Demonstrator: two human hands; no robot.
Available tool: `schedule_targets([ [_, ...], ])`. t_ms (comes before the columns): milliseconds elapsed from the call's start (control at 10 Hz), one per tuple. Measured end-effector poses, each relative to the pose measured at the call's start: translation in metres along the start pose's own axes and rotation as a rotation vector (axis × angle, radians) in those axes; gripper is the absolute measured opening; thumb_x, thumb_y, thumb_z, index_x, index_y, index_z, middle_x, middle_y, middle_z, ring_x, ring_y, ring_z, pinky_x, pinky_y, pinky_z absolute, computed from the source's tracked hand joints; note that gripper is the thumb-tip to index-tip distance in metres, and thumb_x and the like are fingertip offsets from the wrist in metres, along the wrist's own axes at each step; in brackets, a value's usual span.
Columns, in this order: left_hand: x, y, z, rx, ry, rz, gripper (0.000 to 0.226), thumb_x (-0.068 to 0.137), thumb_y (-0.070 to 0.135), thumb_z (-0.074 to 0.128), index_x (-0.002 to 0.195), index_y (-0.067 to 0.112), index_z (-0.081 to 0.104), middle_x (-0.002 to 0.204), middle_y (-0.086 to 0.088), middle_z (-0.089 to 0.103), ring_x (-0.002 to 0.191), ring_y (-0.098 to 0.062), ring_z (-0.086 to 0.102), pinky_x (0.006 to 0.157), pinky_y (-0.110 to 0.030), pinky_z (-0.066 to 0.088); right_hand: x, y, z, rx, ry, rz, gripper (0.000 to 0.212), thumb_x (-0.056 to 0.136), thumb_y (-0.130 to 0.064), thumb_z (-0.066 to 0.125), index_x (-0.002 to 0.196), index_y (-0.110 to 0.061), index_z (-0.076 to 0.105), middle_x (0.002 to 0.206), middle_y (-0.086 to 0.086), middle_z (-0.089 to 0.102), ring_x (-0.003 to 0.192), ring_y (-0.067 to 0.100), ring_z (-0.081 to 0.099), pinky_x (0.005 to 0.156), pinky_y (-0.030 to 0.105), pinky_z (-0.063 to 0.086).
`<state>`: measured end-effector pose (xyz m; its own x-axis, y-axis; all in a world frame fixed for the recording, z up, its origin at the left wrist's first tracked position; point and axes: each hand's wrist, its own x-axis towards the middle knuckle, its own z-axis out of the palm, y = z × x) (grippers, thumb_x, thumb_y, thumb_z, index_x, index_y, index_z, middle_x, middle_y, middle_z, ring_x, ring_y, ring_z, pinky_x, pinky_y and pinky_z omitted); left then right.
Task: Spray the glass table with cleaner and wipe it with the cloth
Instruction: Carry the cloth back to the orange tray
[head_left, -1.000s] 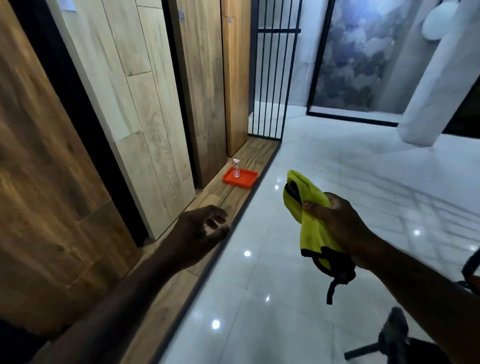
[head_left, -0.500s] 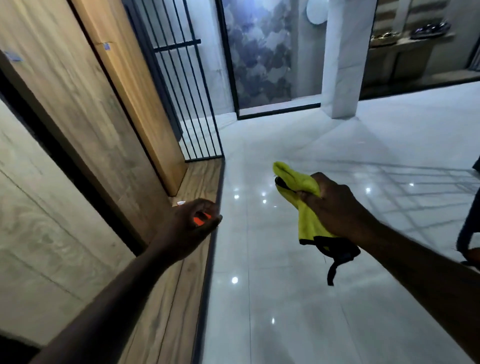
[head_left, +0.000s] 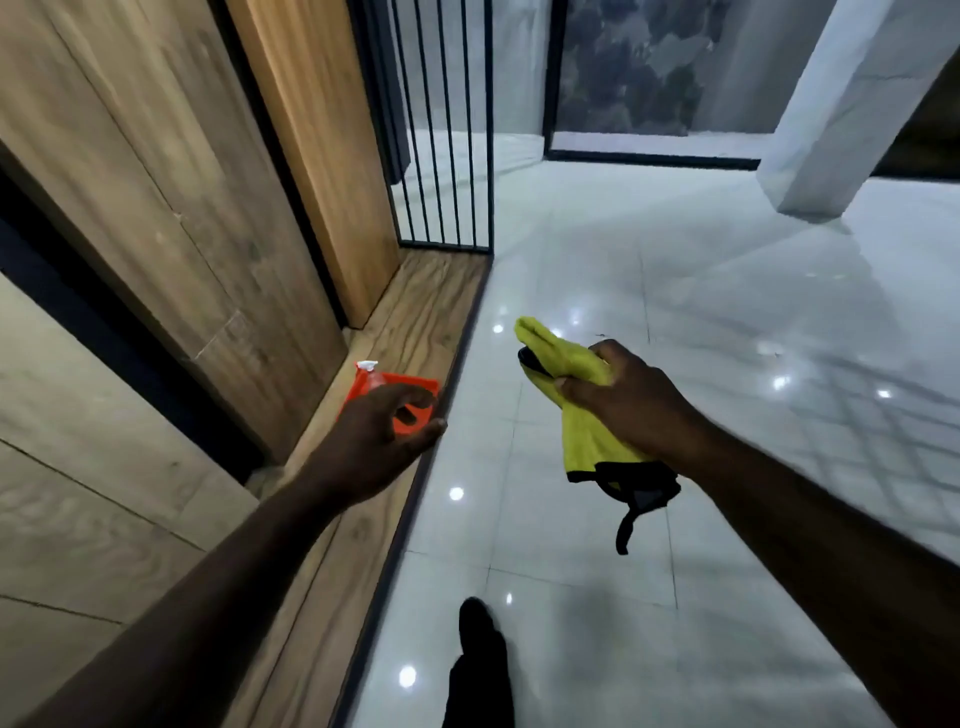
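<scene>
Spray bottle (head_left: 370, 375) and orange tray (head_left: 410, 402) mostly behind left hand (head_left: 382, 447).

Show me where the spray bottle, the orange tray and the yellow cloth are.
spray bottle (head_left: 368, 370): head view, on its white nozzle top.
orange tray (head_left: 410, 387): head view, on its far rim above the left hand.
yellow cloth (head_left: 587, 441): head view, on the hanging fold below the right hand.

The left hand (head_left: 387, 434) hung open in front of the tray (head_left: 410, 387), hiding most of it; only the bottle's (head_left: 370, 373) white top showed. Wood panels (head_left: 171, 208) stood close on the tray's left. To the right the tile floor (head_left: 649, 291) lay bare. Black bars (head_left: 447, 124) closed the far end.
</scene>
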<state>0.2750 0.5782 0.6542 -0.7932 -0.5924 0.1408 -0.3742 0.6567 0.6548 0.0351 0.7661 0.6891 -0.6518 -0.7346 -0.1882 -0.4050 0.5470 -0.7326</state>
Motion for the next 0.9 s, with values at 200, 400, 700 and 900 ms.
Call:
schedule_targets([
  [200,0.13,-0.109,0.035,-0.072,0.019,-0.141,0.022,0.091,0.028,0.081,0.106,0.014,0.073,0.103,0.0,0.074,0.087,-0.008,0.068,0.072,-0.009,0.047,0.154,0.016,0.023,0.144,-0.148,0.243,0.079,0.053,-0.066,0.091,0.119,-0.033,0.062,0.114,-0.001,0.077,0.102,0.024,0.076,0.093,0.052,0.063],
  [400,0.241,-0.158,0.045,-0.062,-0.065,-0.242,0.029,0.088,0.038,0.076,0.109,0.019,0.073,0.104,0.006,0.073,0.086,0.002,0.067,0.075,-0.007,0.045,0.294,0.021,0.014,0.384,-0.327,0.405,0.074,0.074,-0.031,0.098,0.135,-0.03,0.056,0.118,0.012,0.078,0.093,0.03,0.081,0.074,0.038,0.064],
  [700,0.355,-0.212,0.086,-0.117,0.044,-0.644,0.02,0.091,0.029,0.079,0.108,0.021,0.073,0.101,0.01,0.073,0.087,-0.009,0.07,0.075,-0.015,0.048,0.512,0.034,0.039,0.539,-0.785,0.478,0.044,0.093,-0.025,0.078,0.126,0.003,0.07,0.11,0.029,0.078,0.089,0.042,0.065,0.082,0.057,0.044],
  [900,0.393,-0.228,0.112,-0.278,0.081,-0.922,0.014,0.091,0.029,0.08,0.103,0.024,0.074,0.091,0.01,0.075,0.073,0.0,0.067,0.075,-0.024,0.056,0.619,0.017,0.082,0.425,-1.007,0.523,0.029,0.102,-0.034,0.064,0.123,-0.021,0.079,0.111,0.019,0.081,0.073,0.031,0.051,0.075,0.041,0.043],
])
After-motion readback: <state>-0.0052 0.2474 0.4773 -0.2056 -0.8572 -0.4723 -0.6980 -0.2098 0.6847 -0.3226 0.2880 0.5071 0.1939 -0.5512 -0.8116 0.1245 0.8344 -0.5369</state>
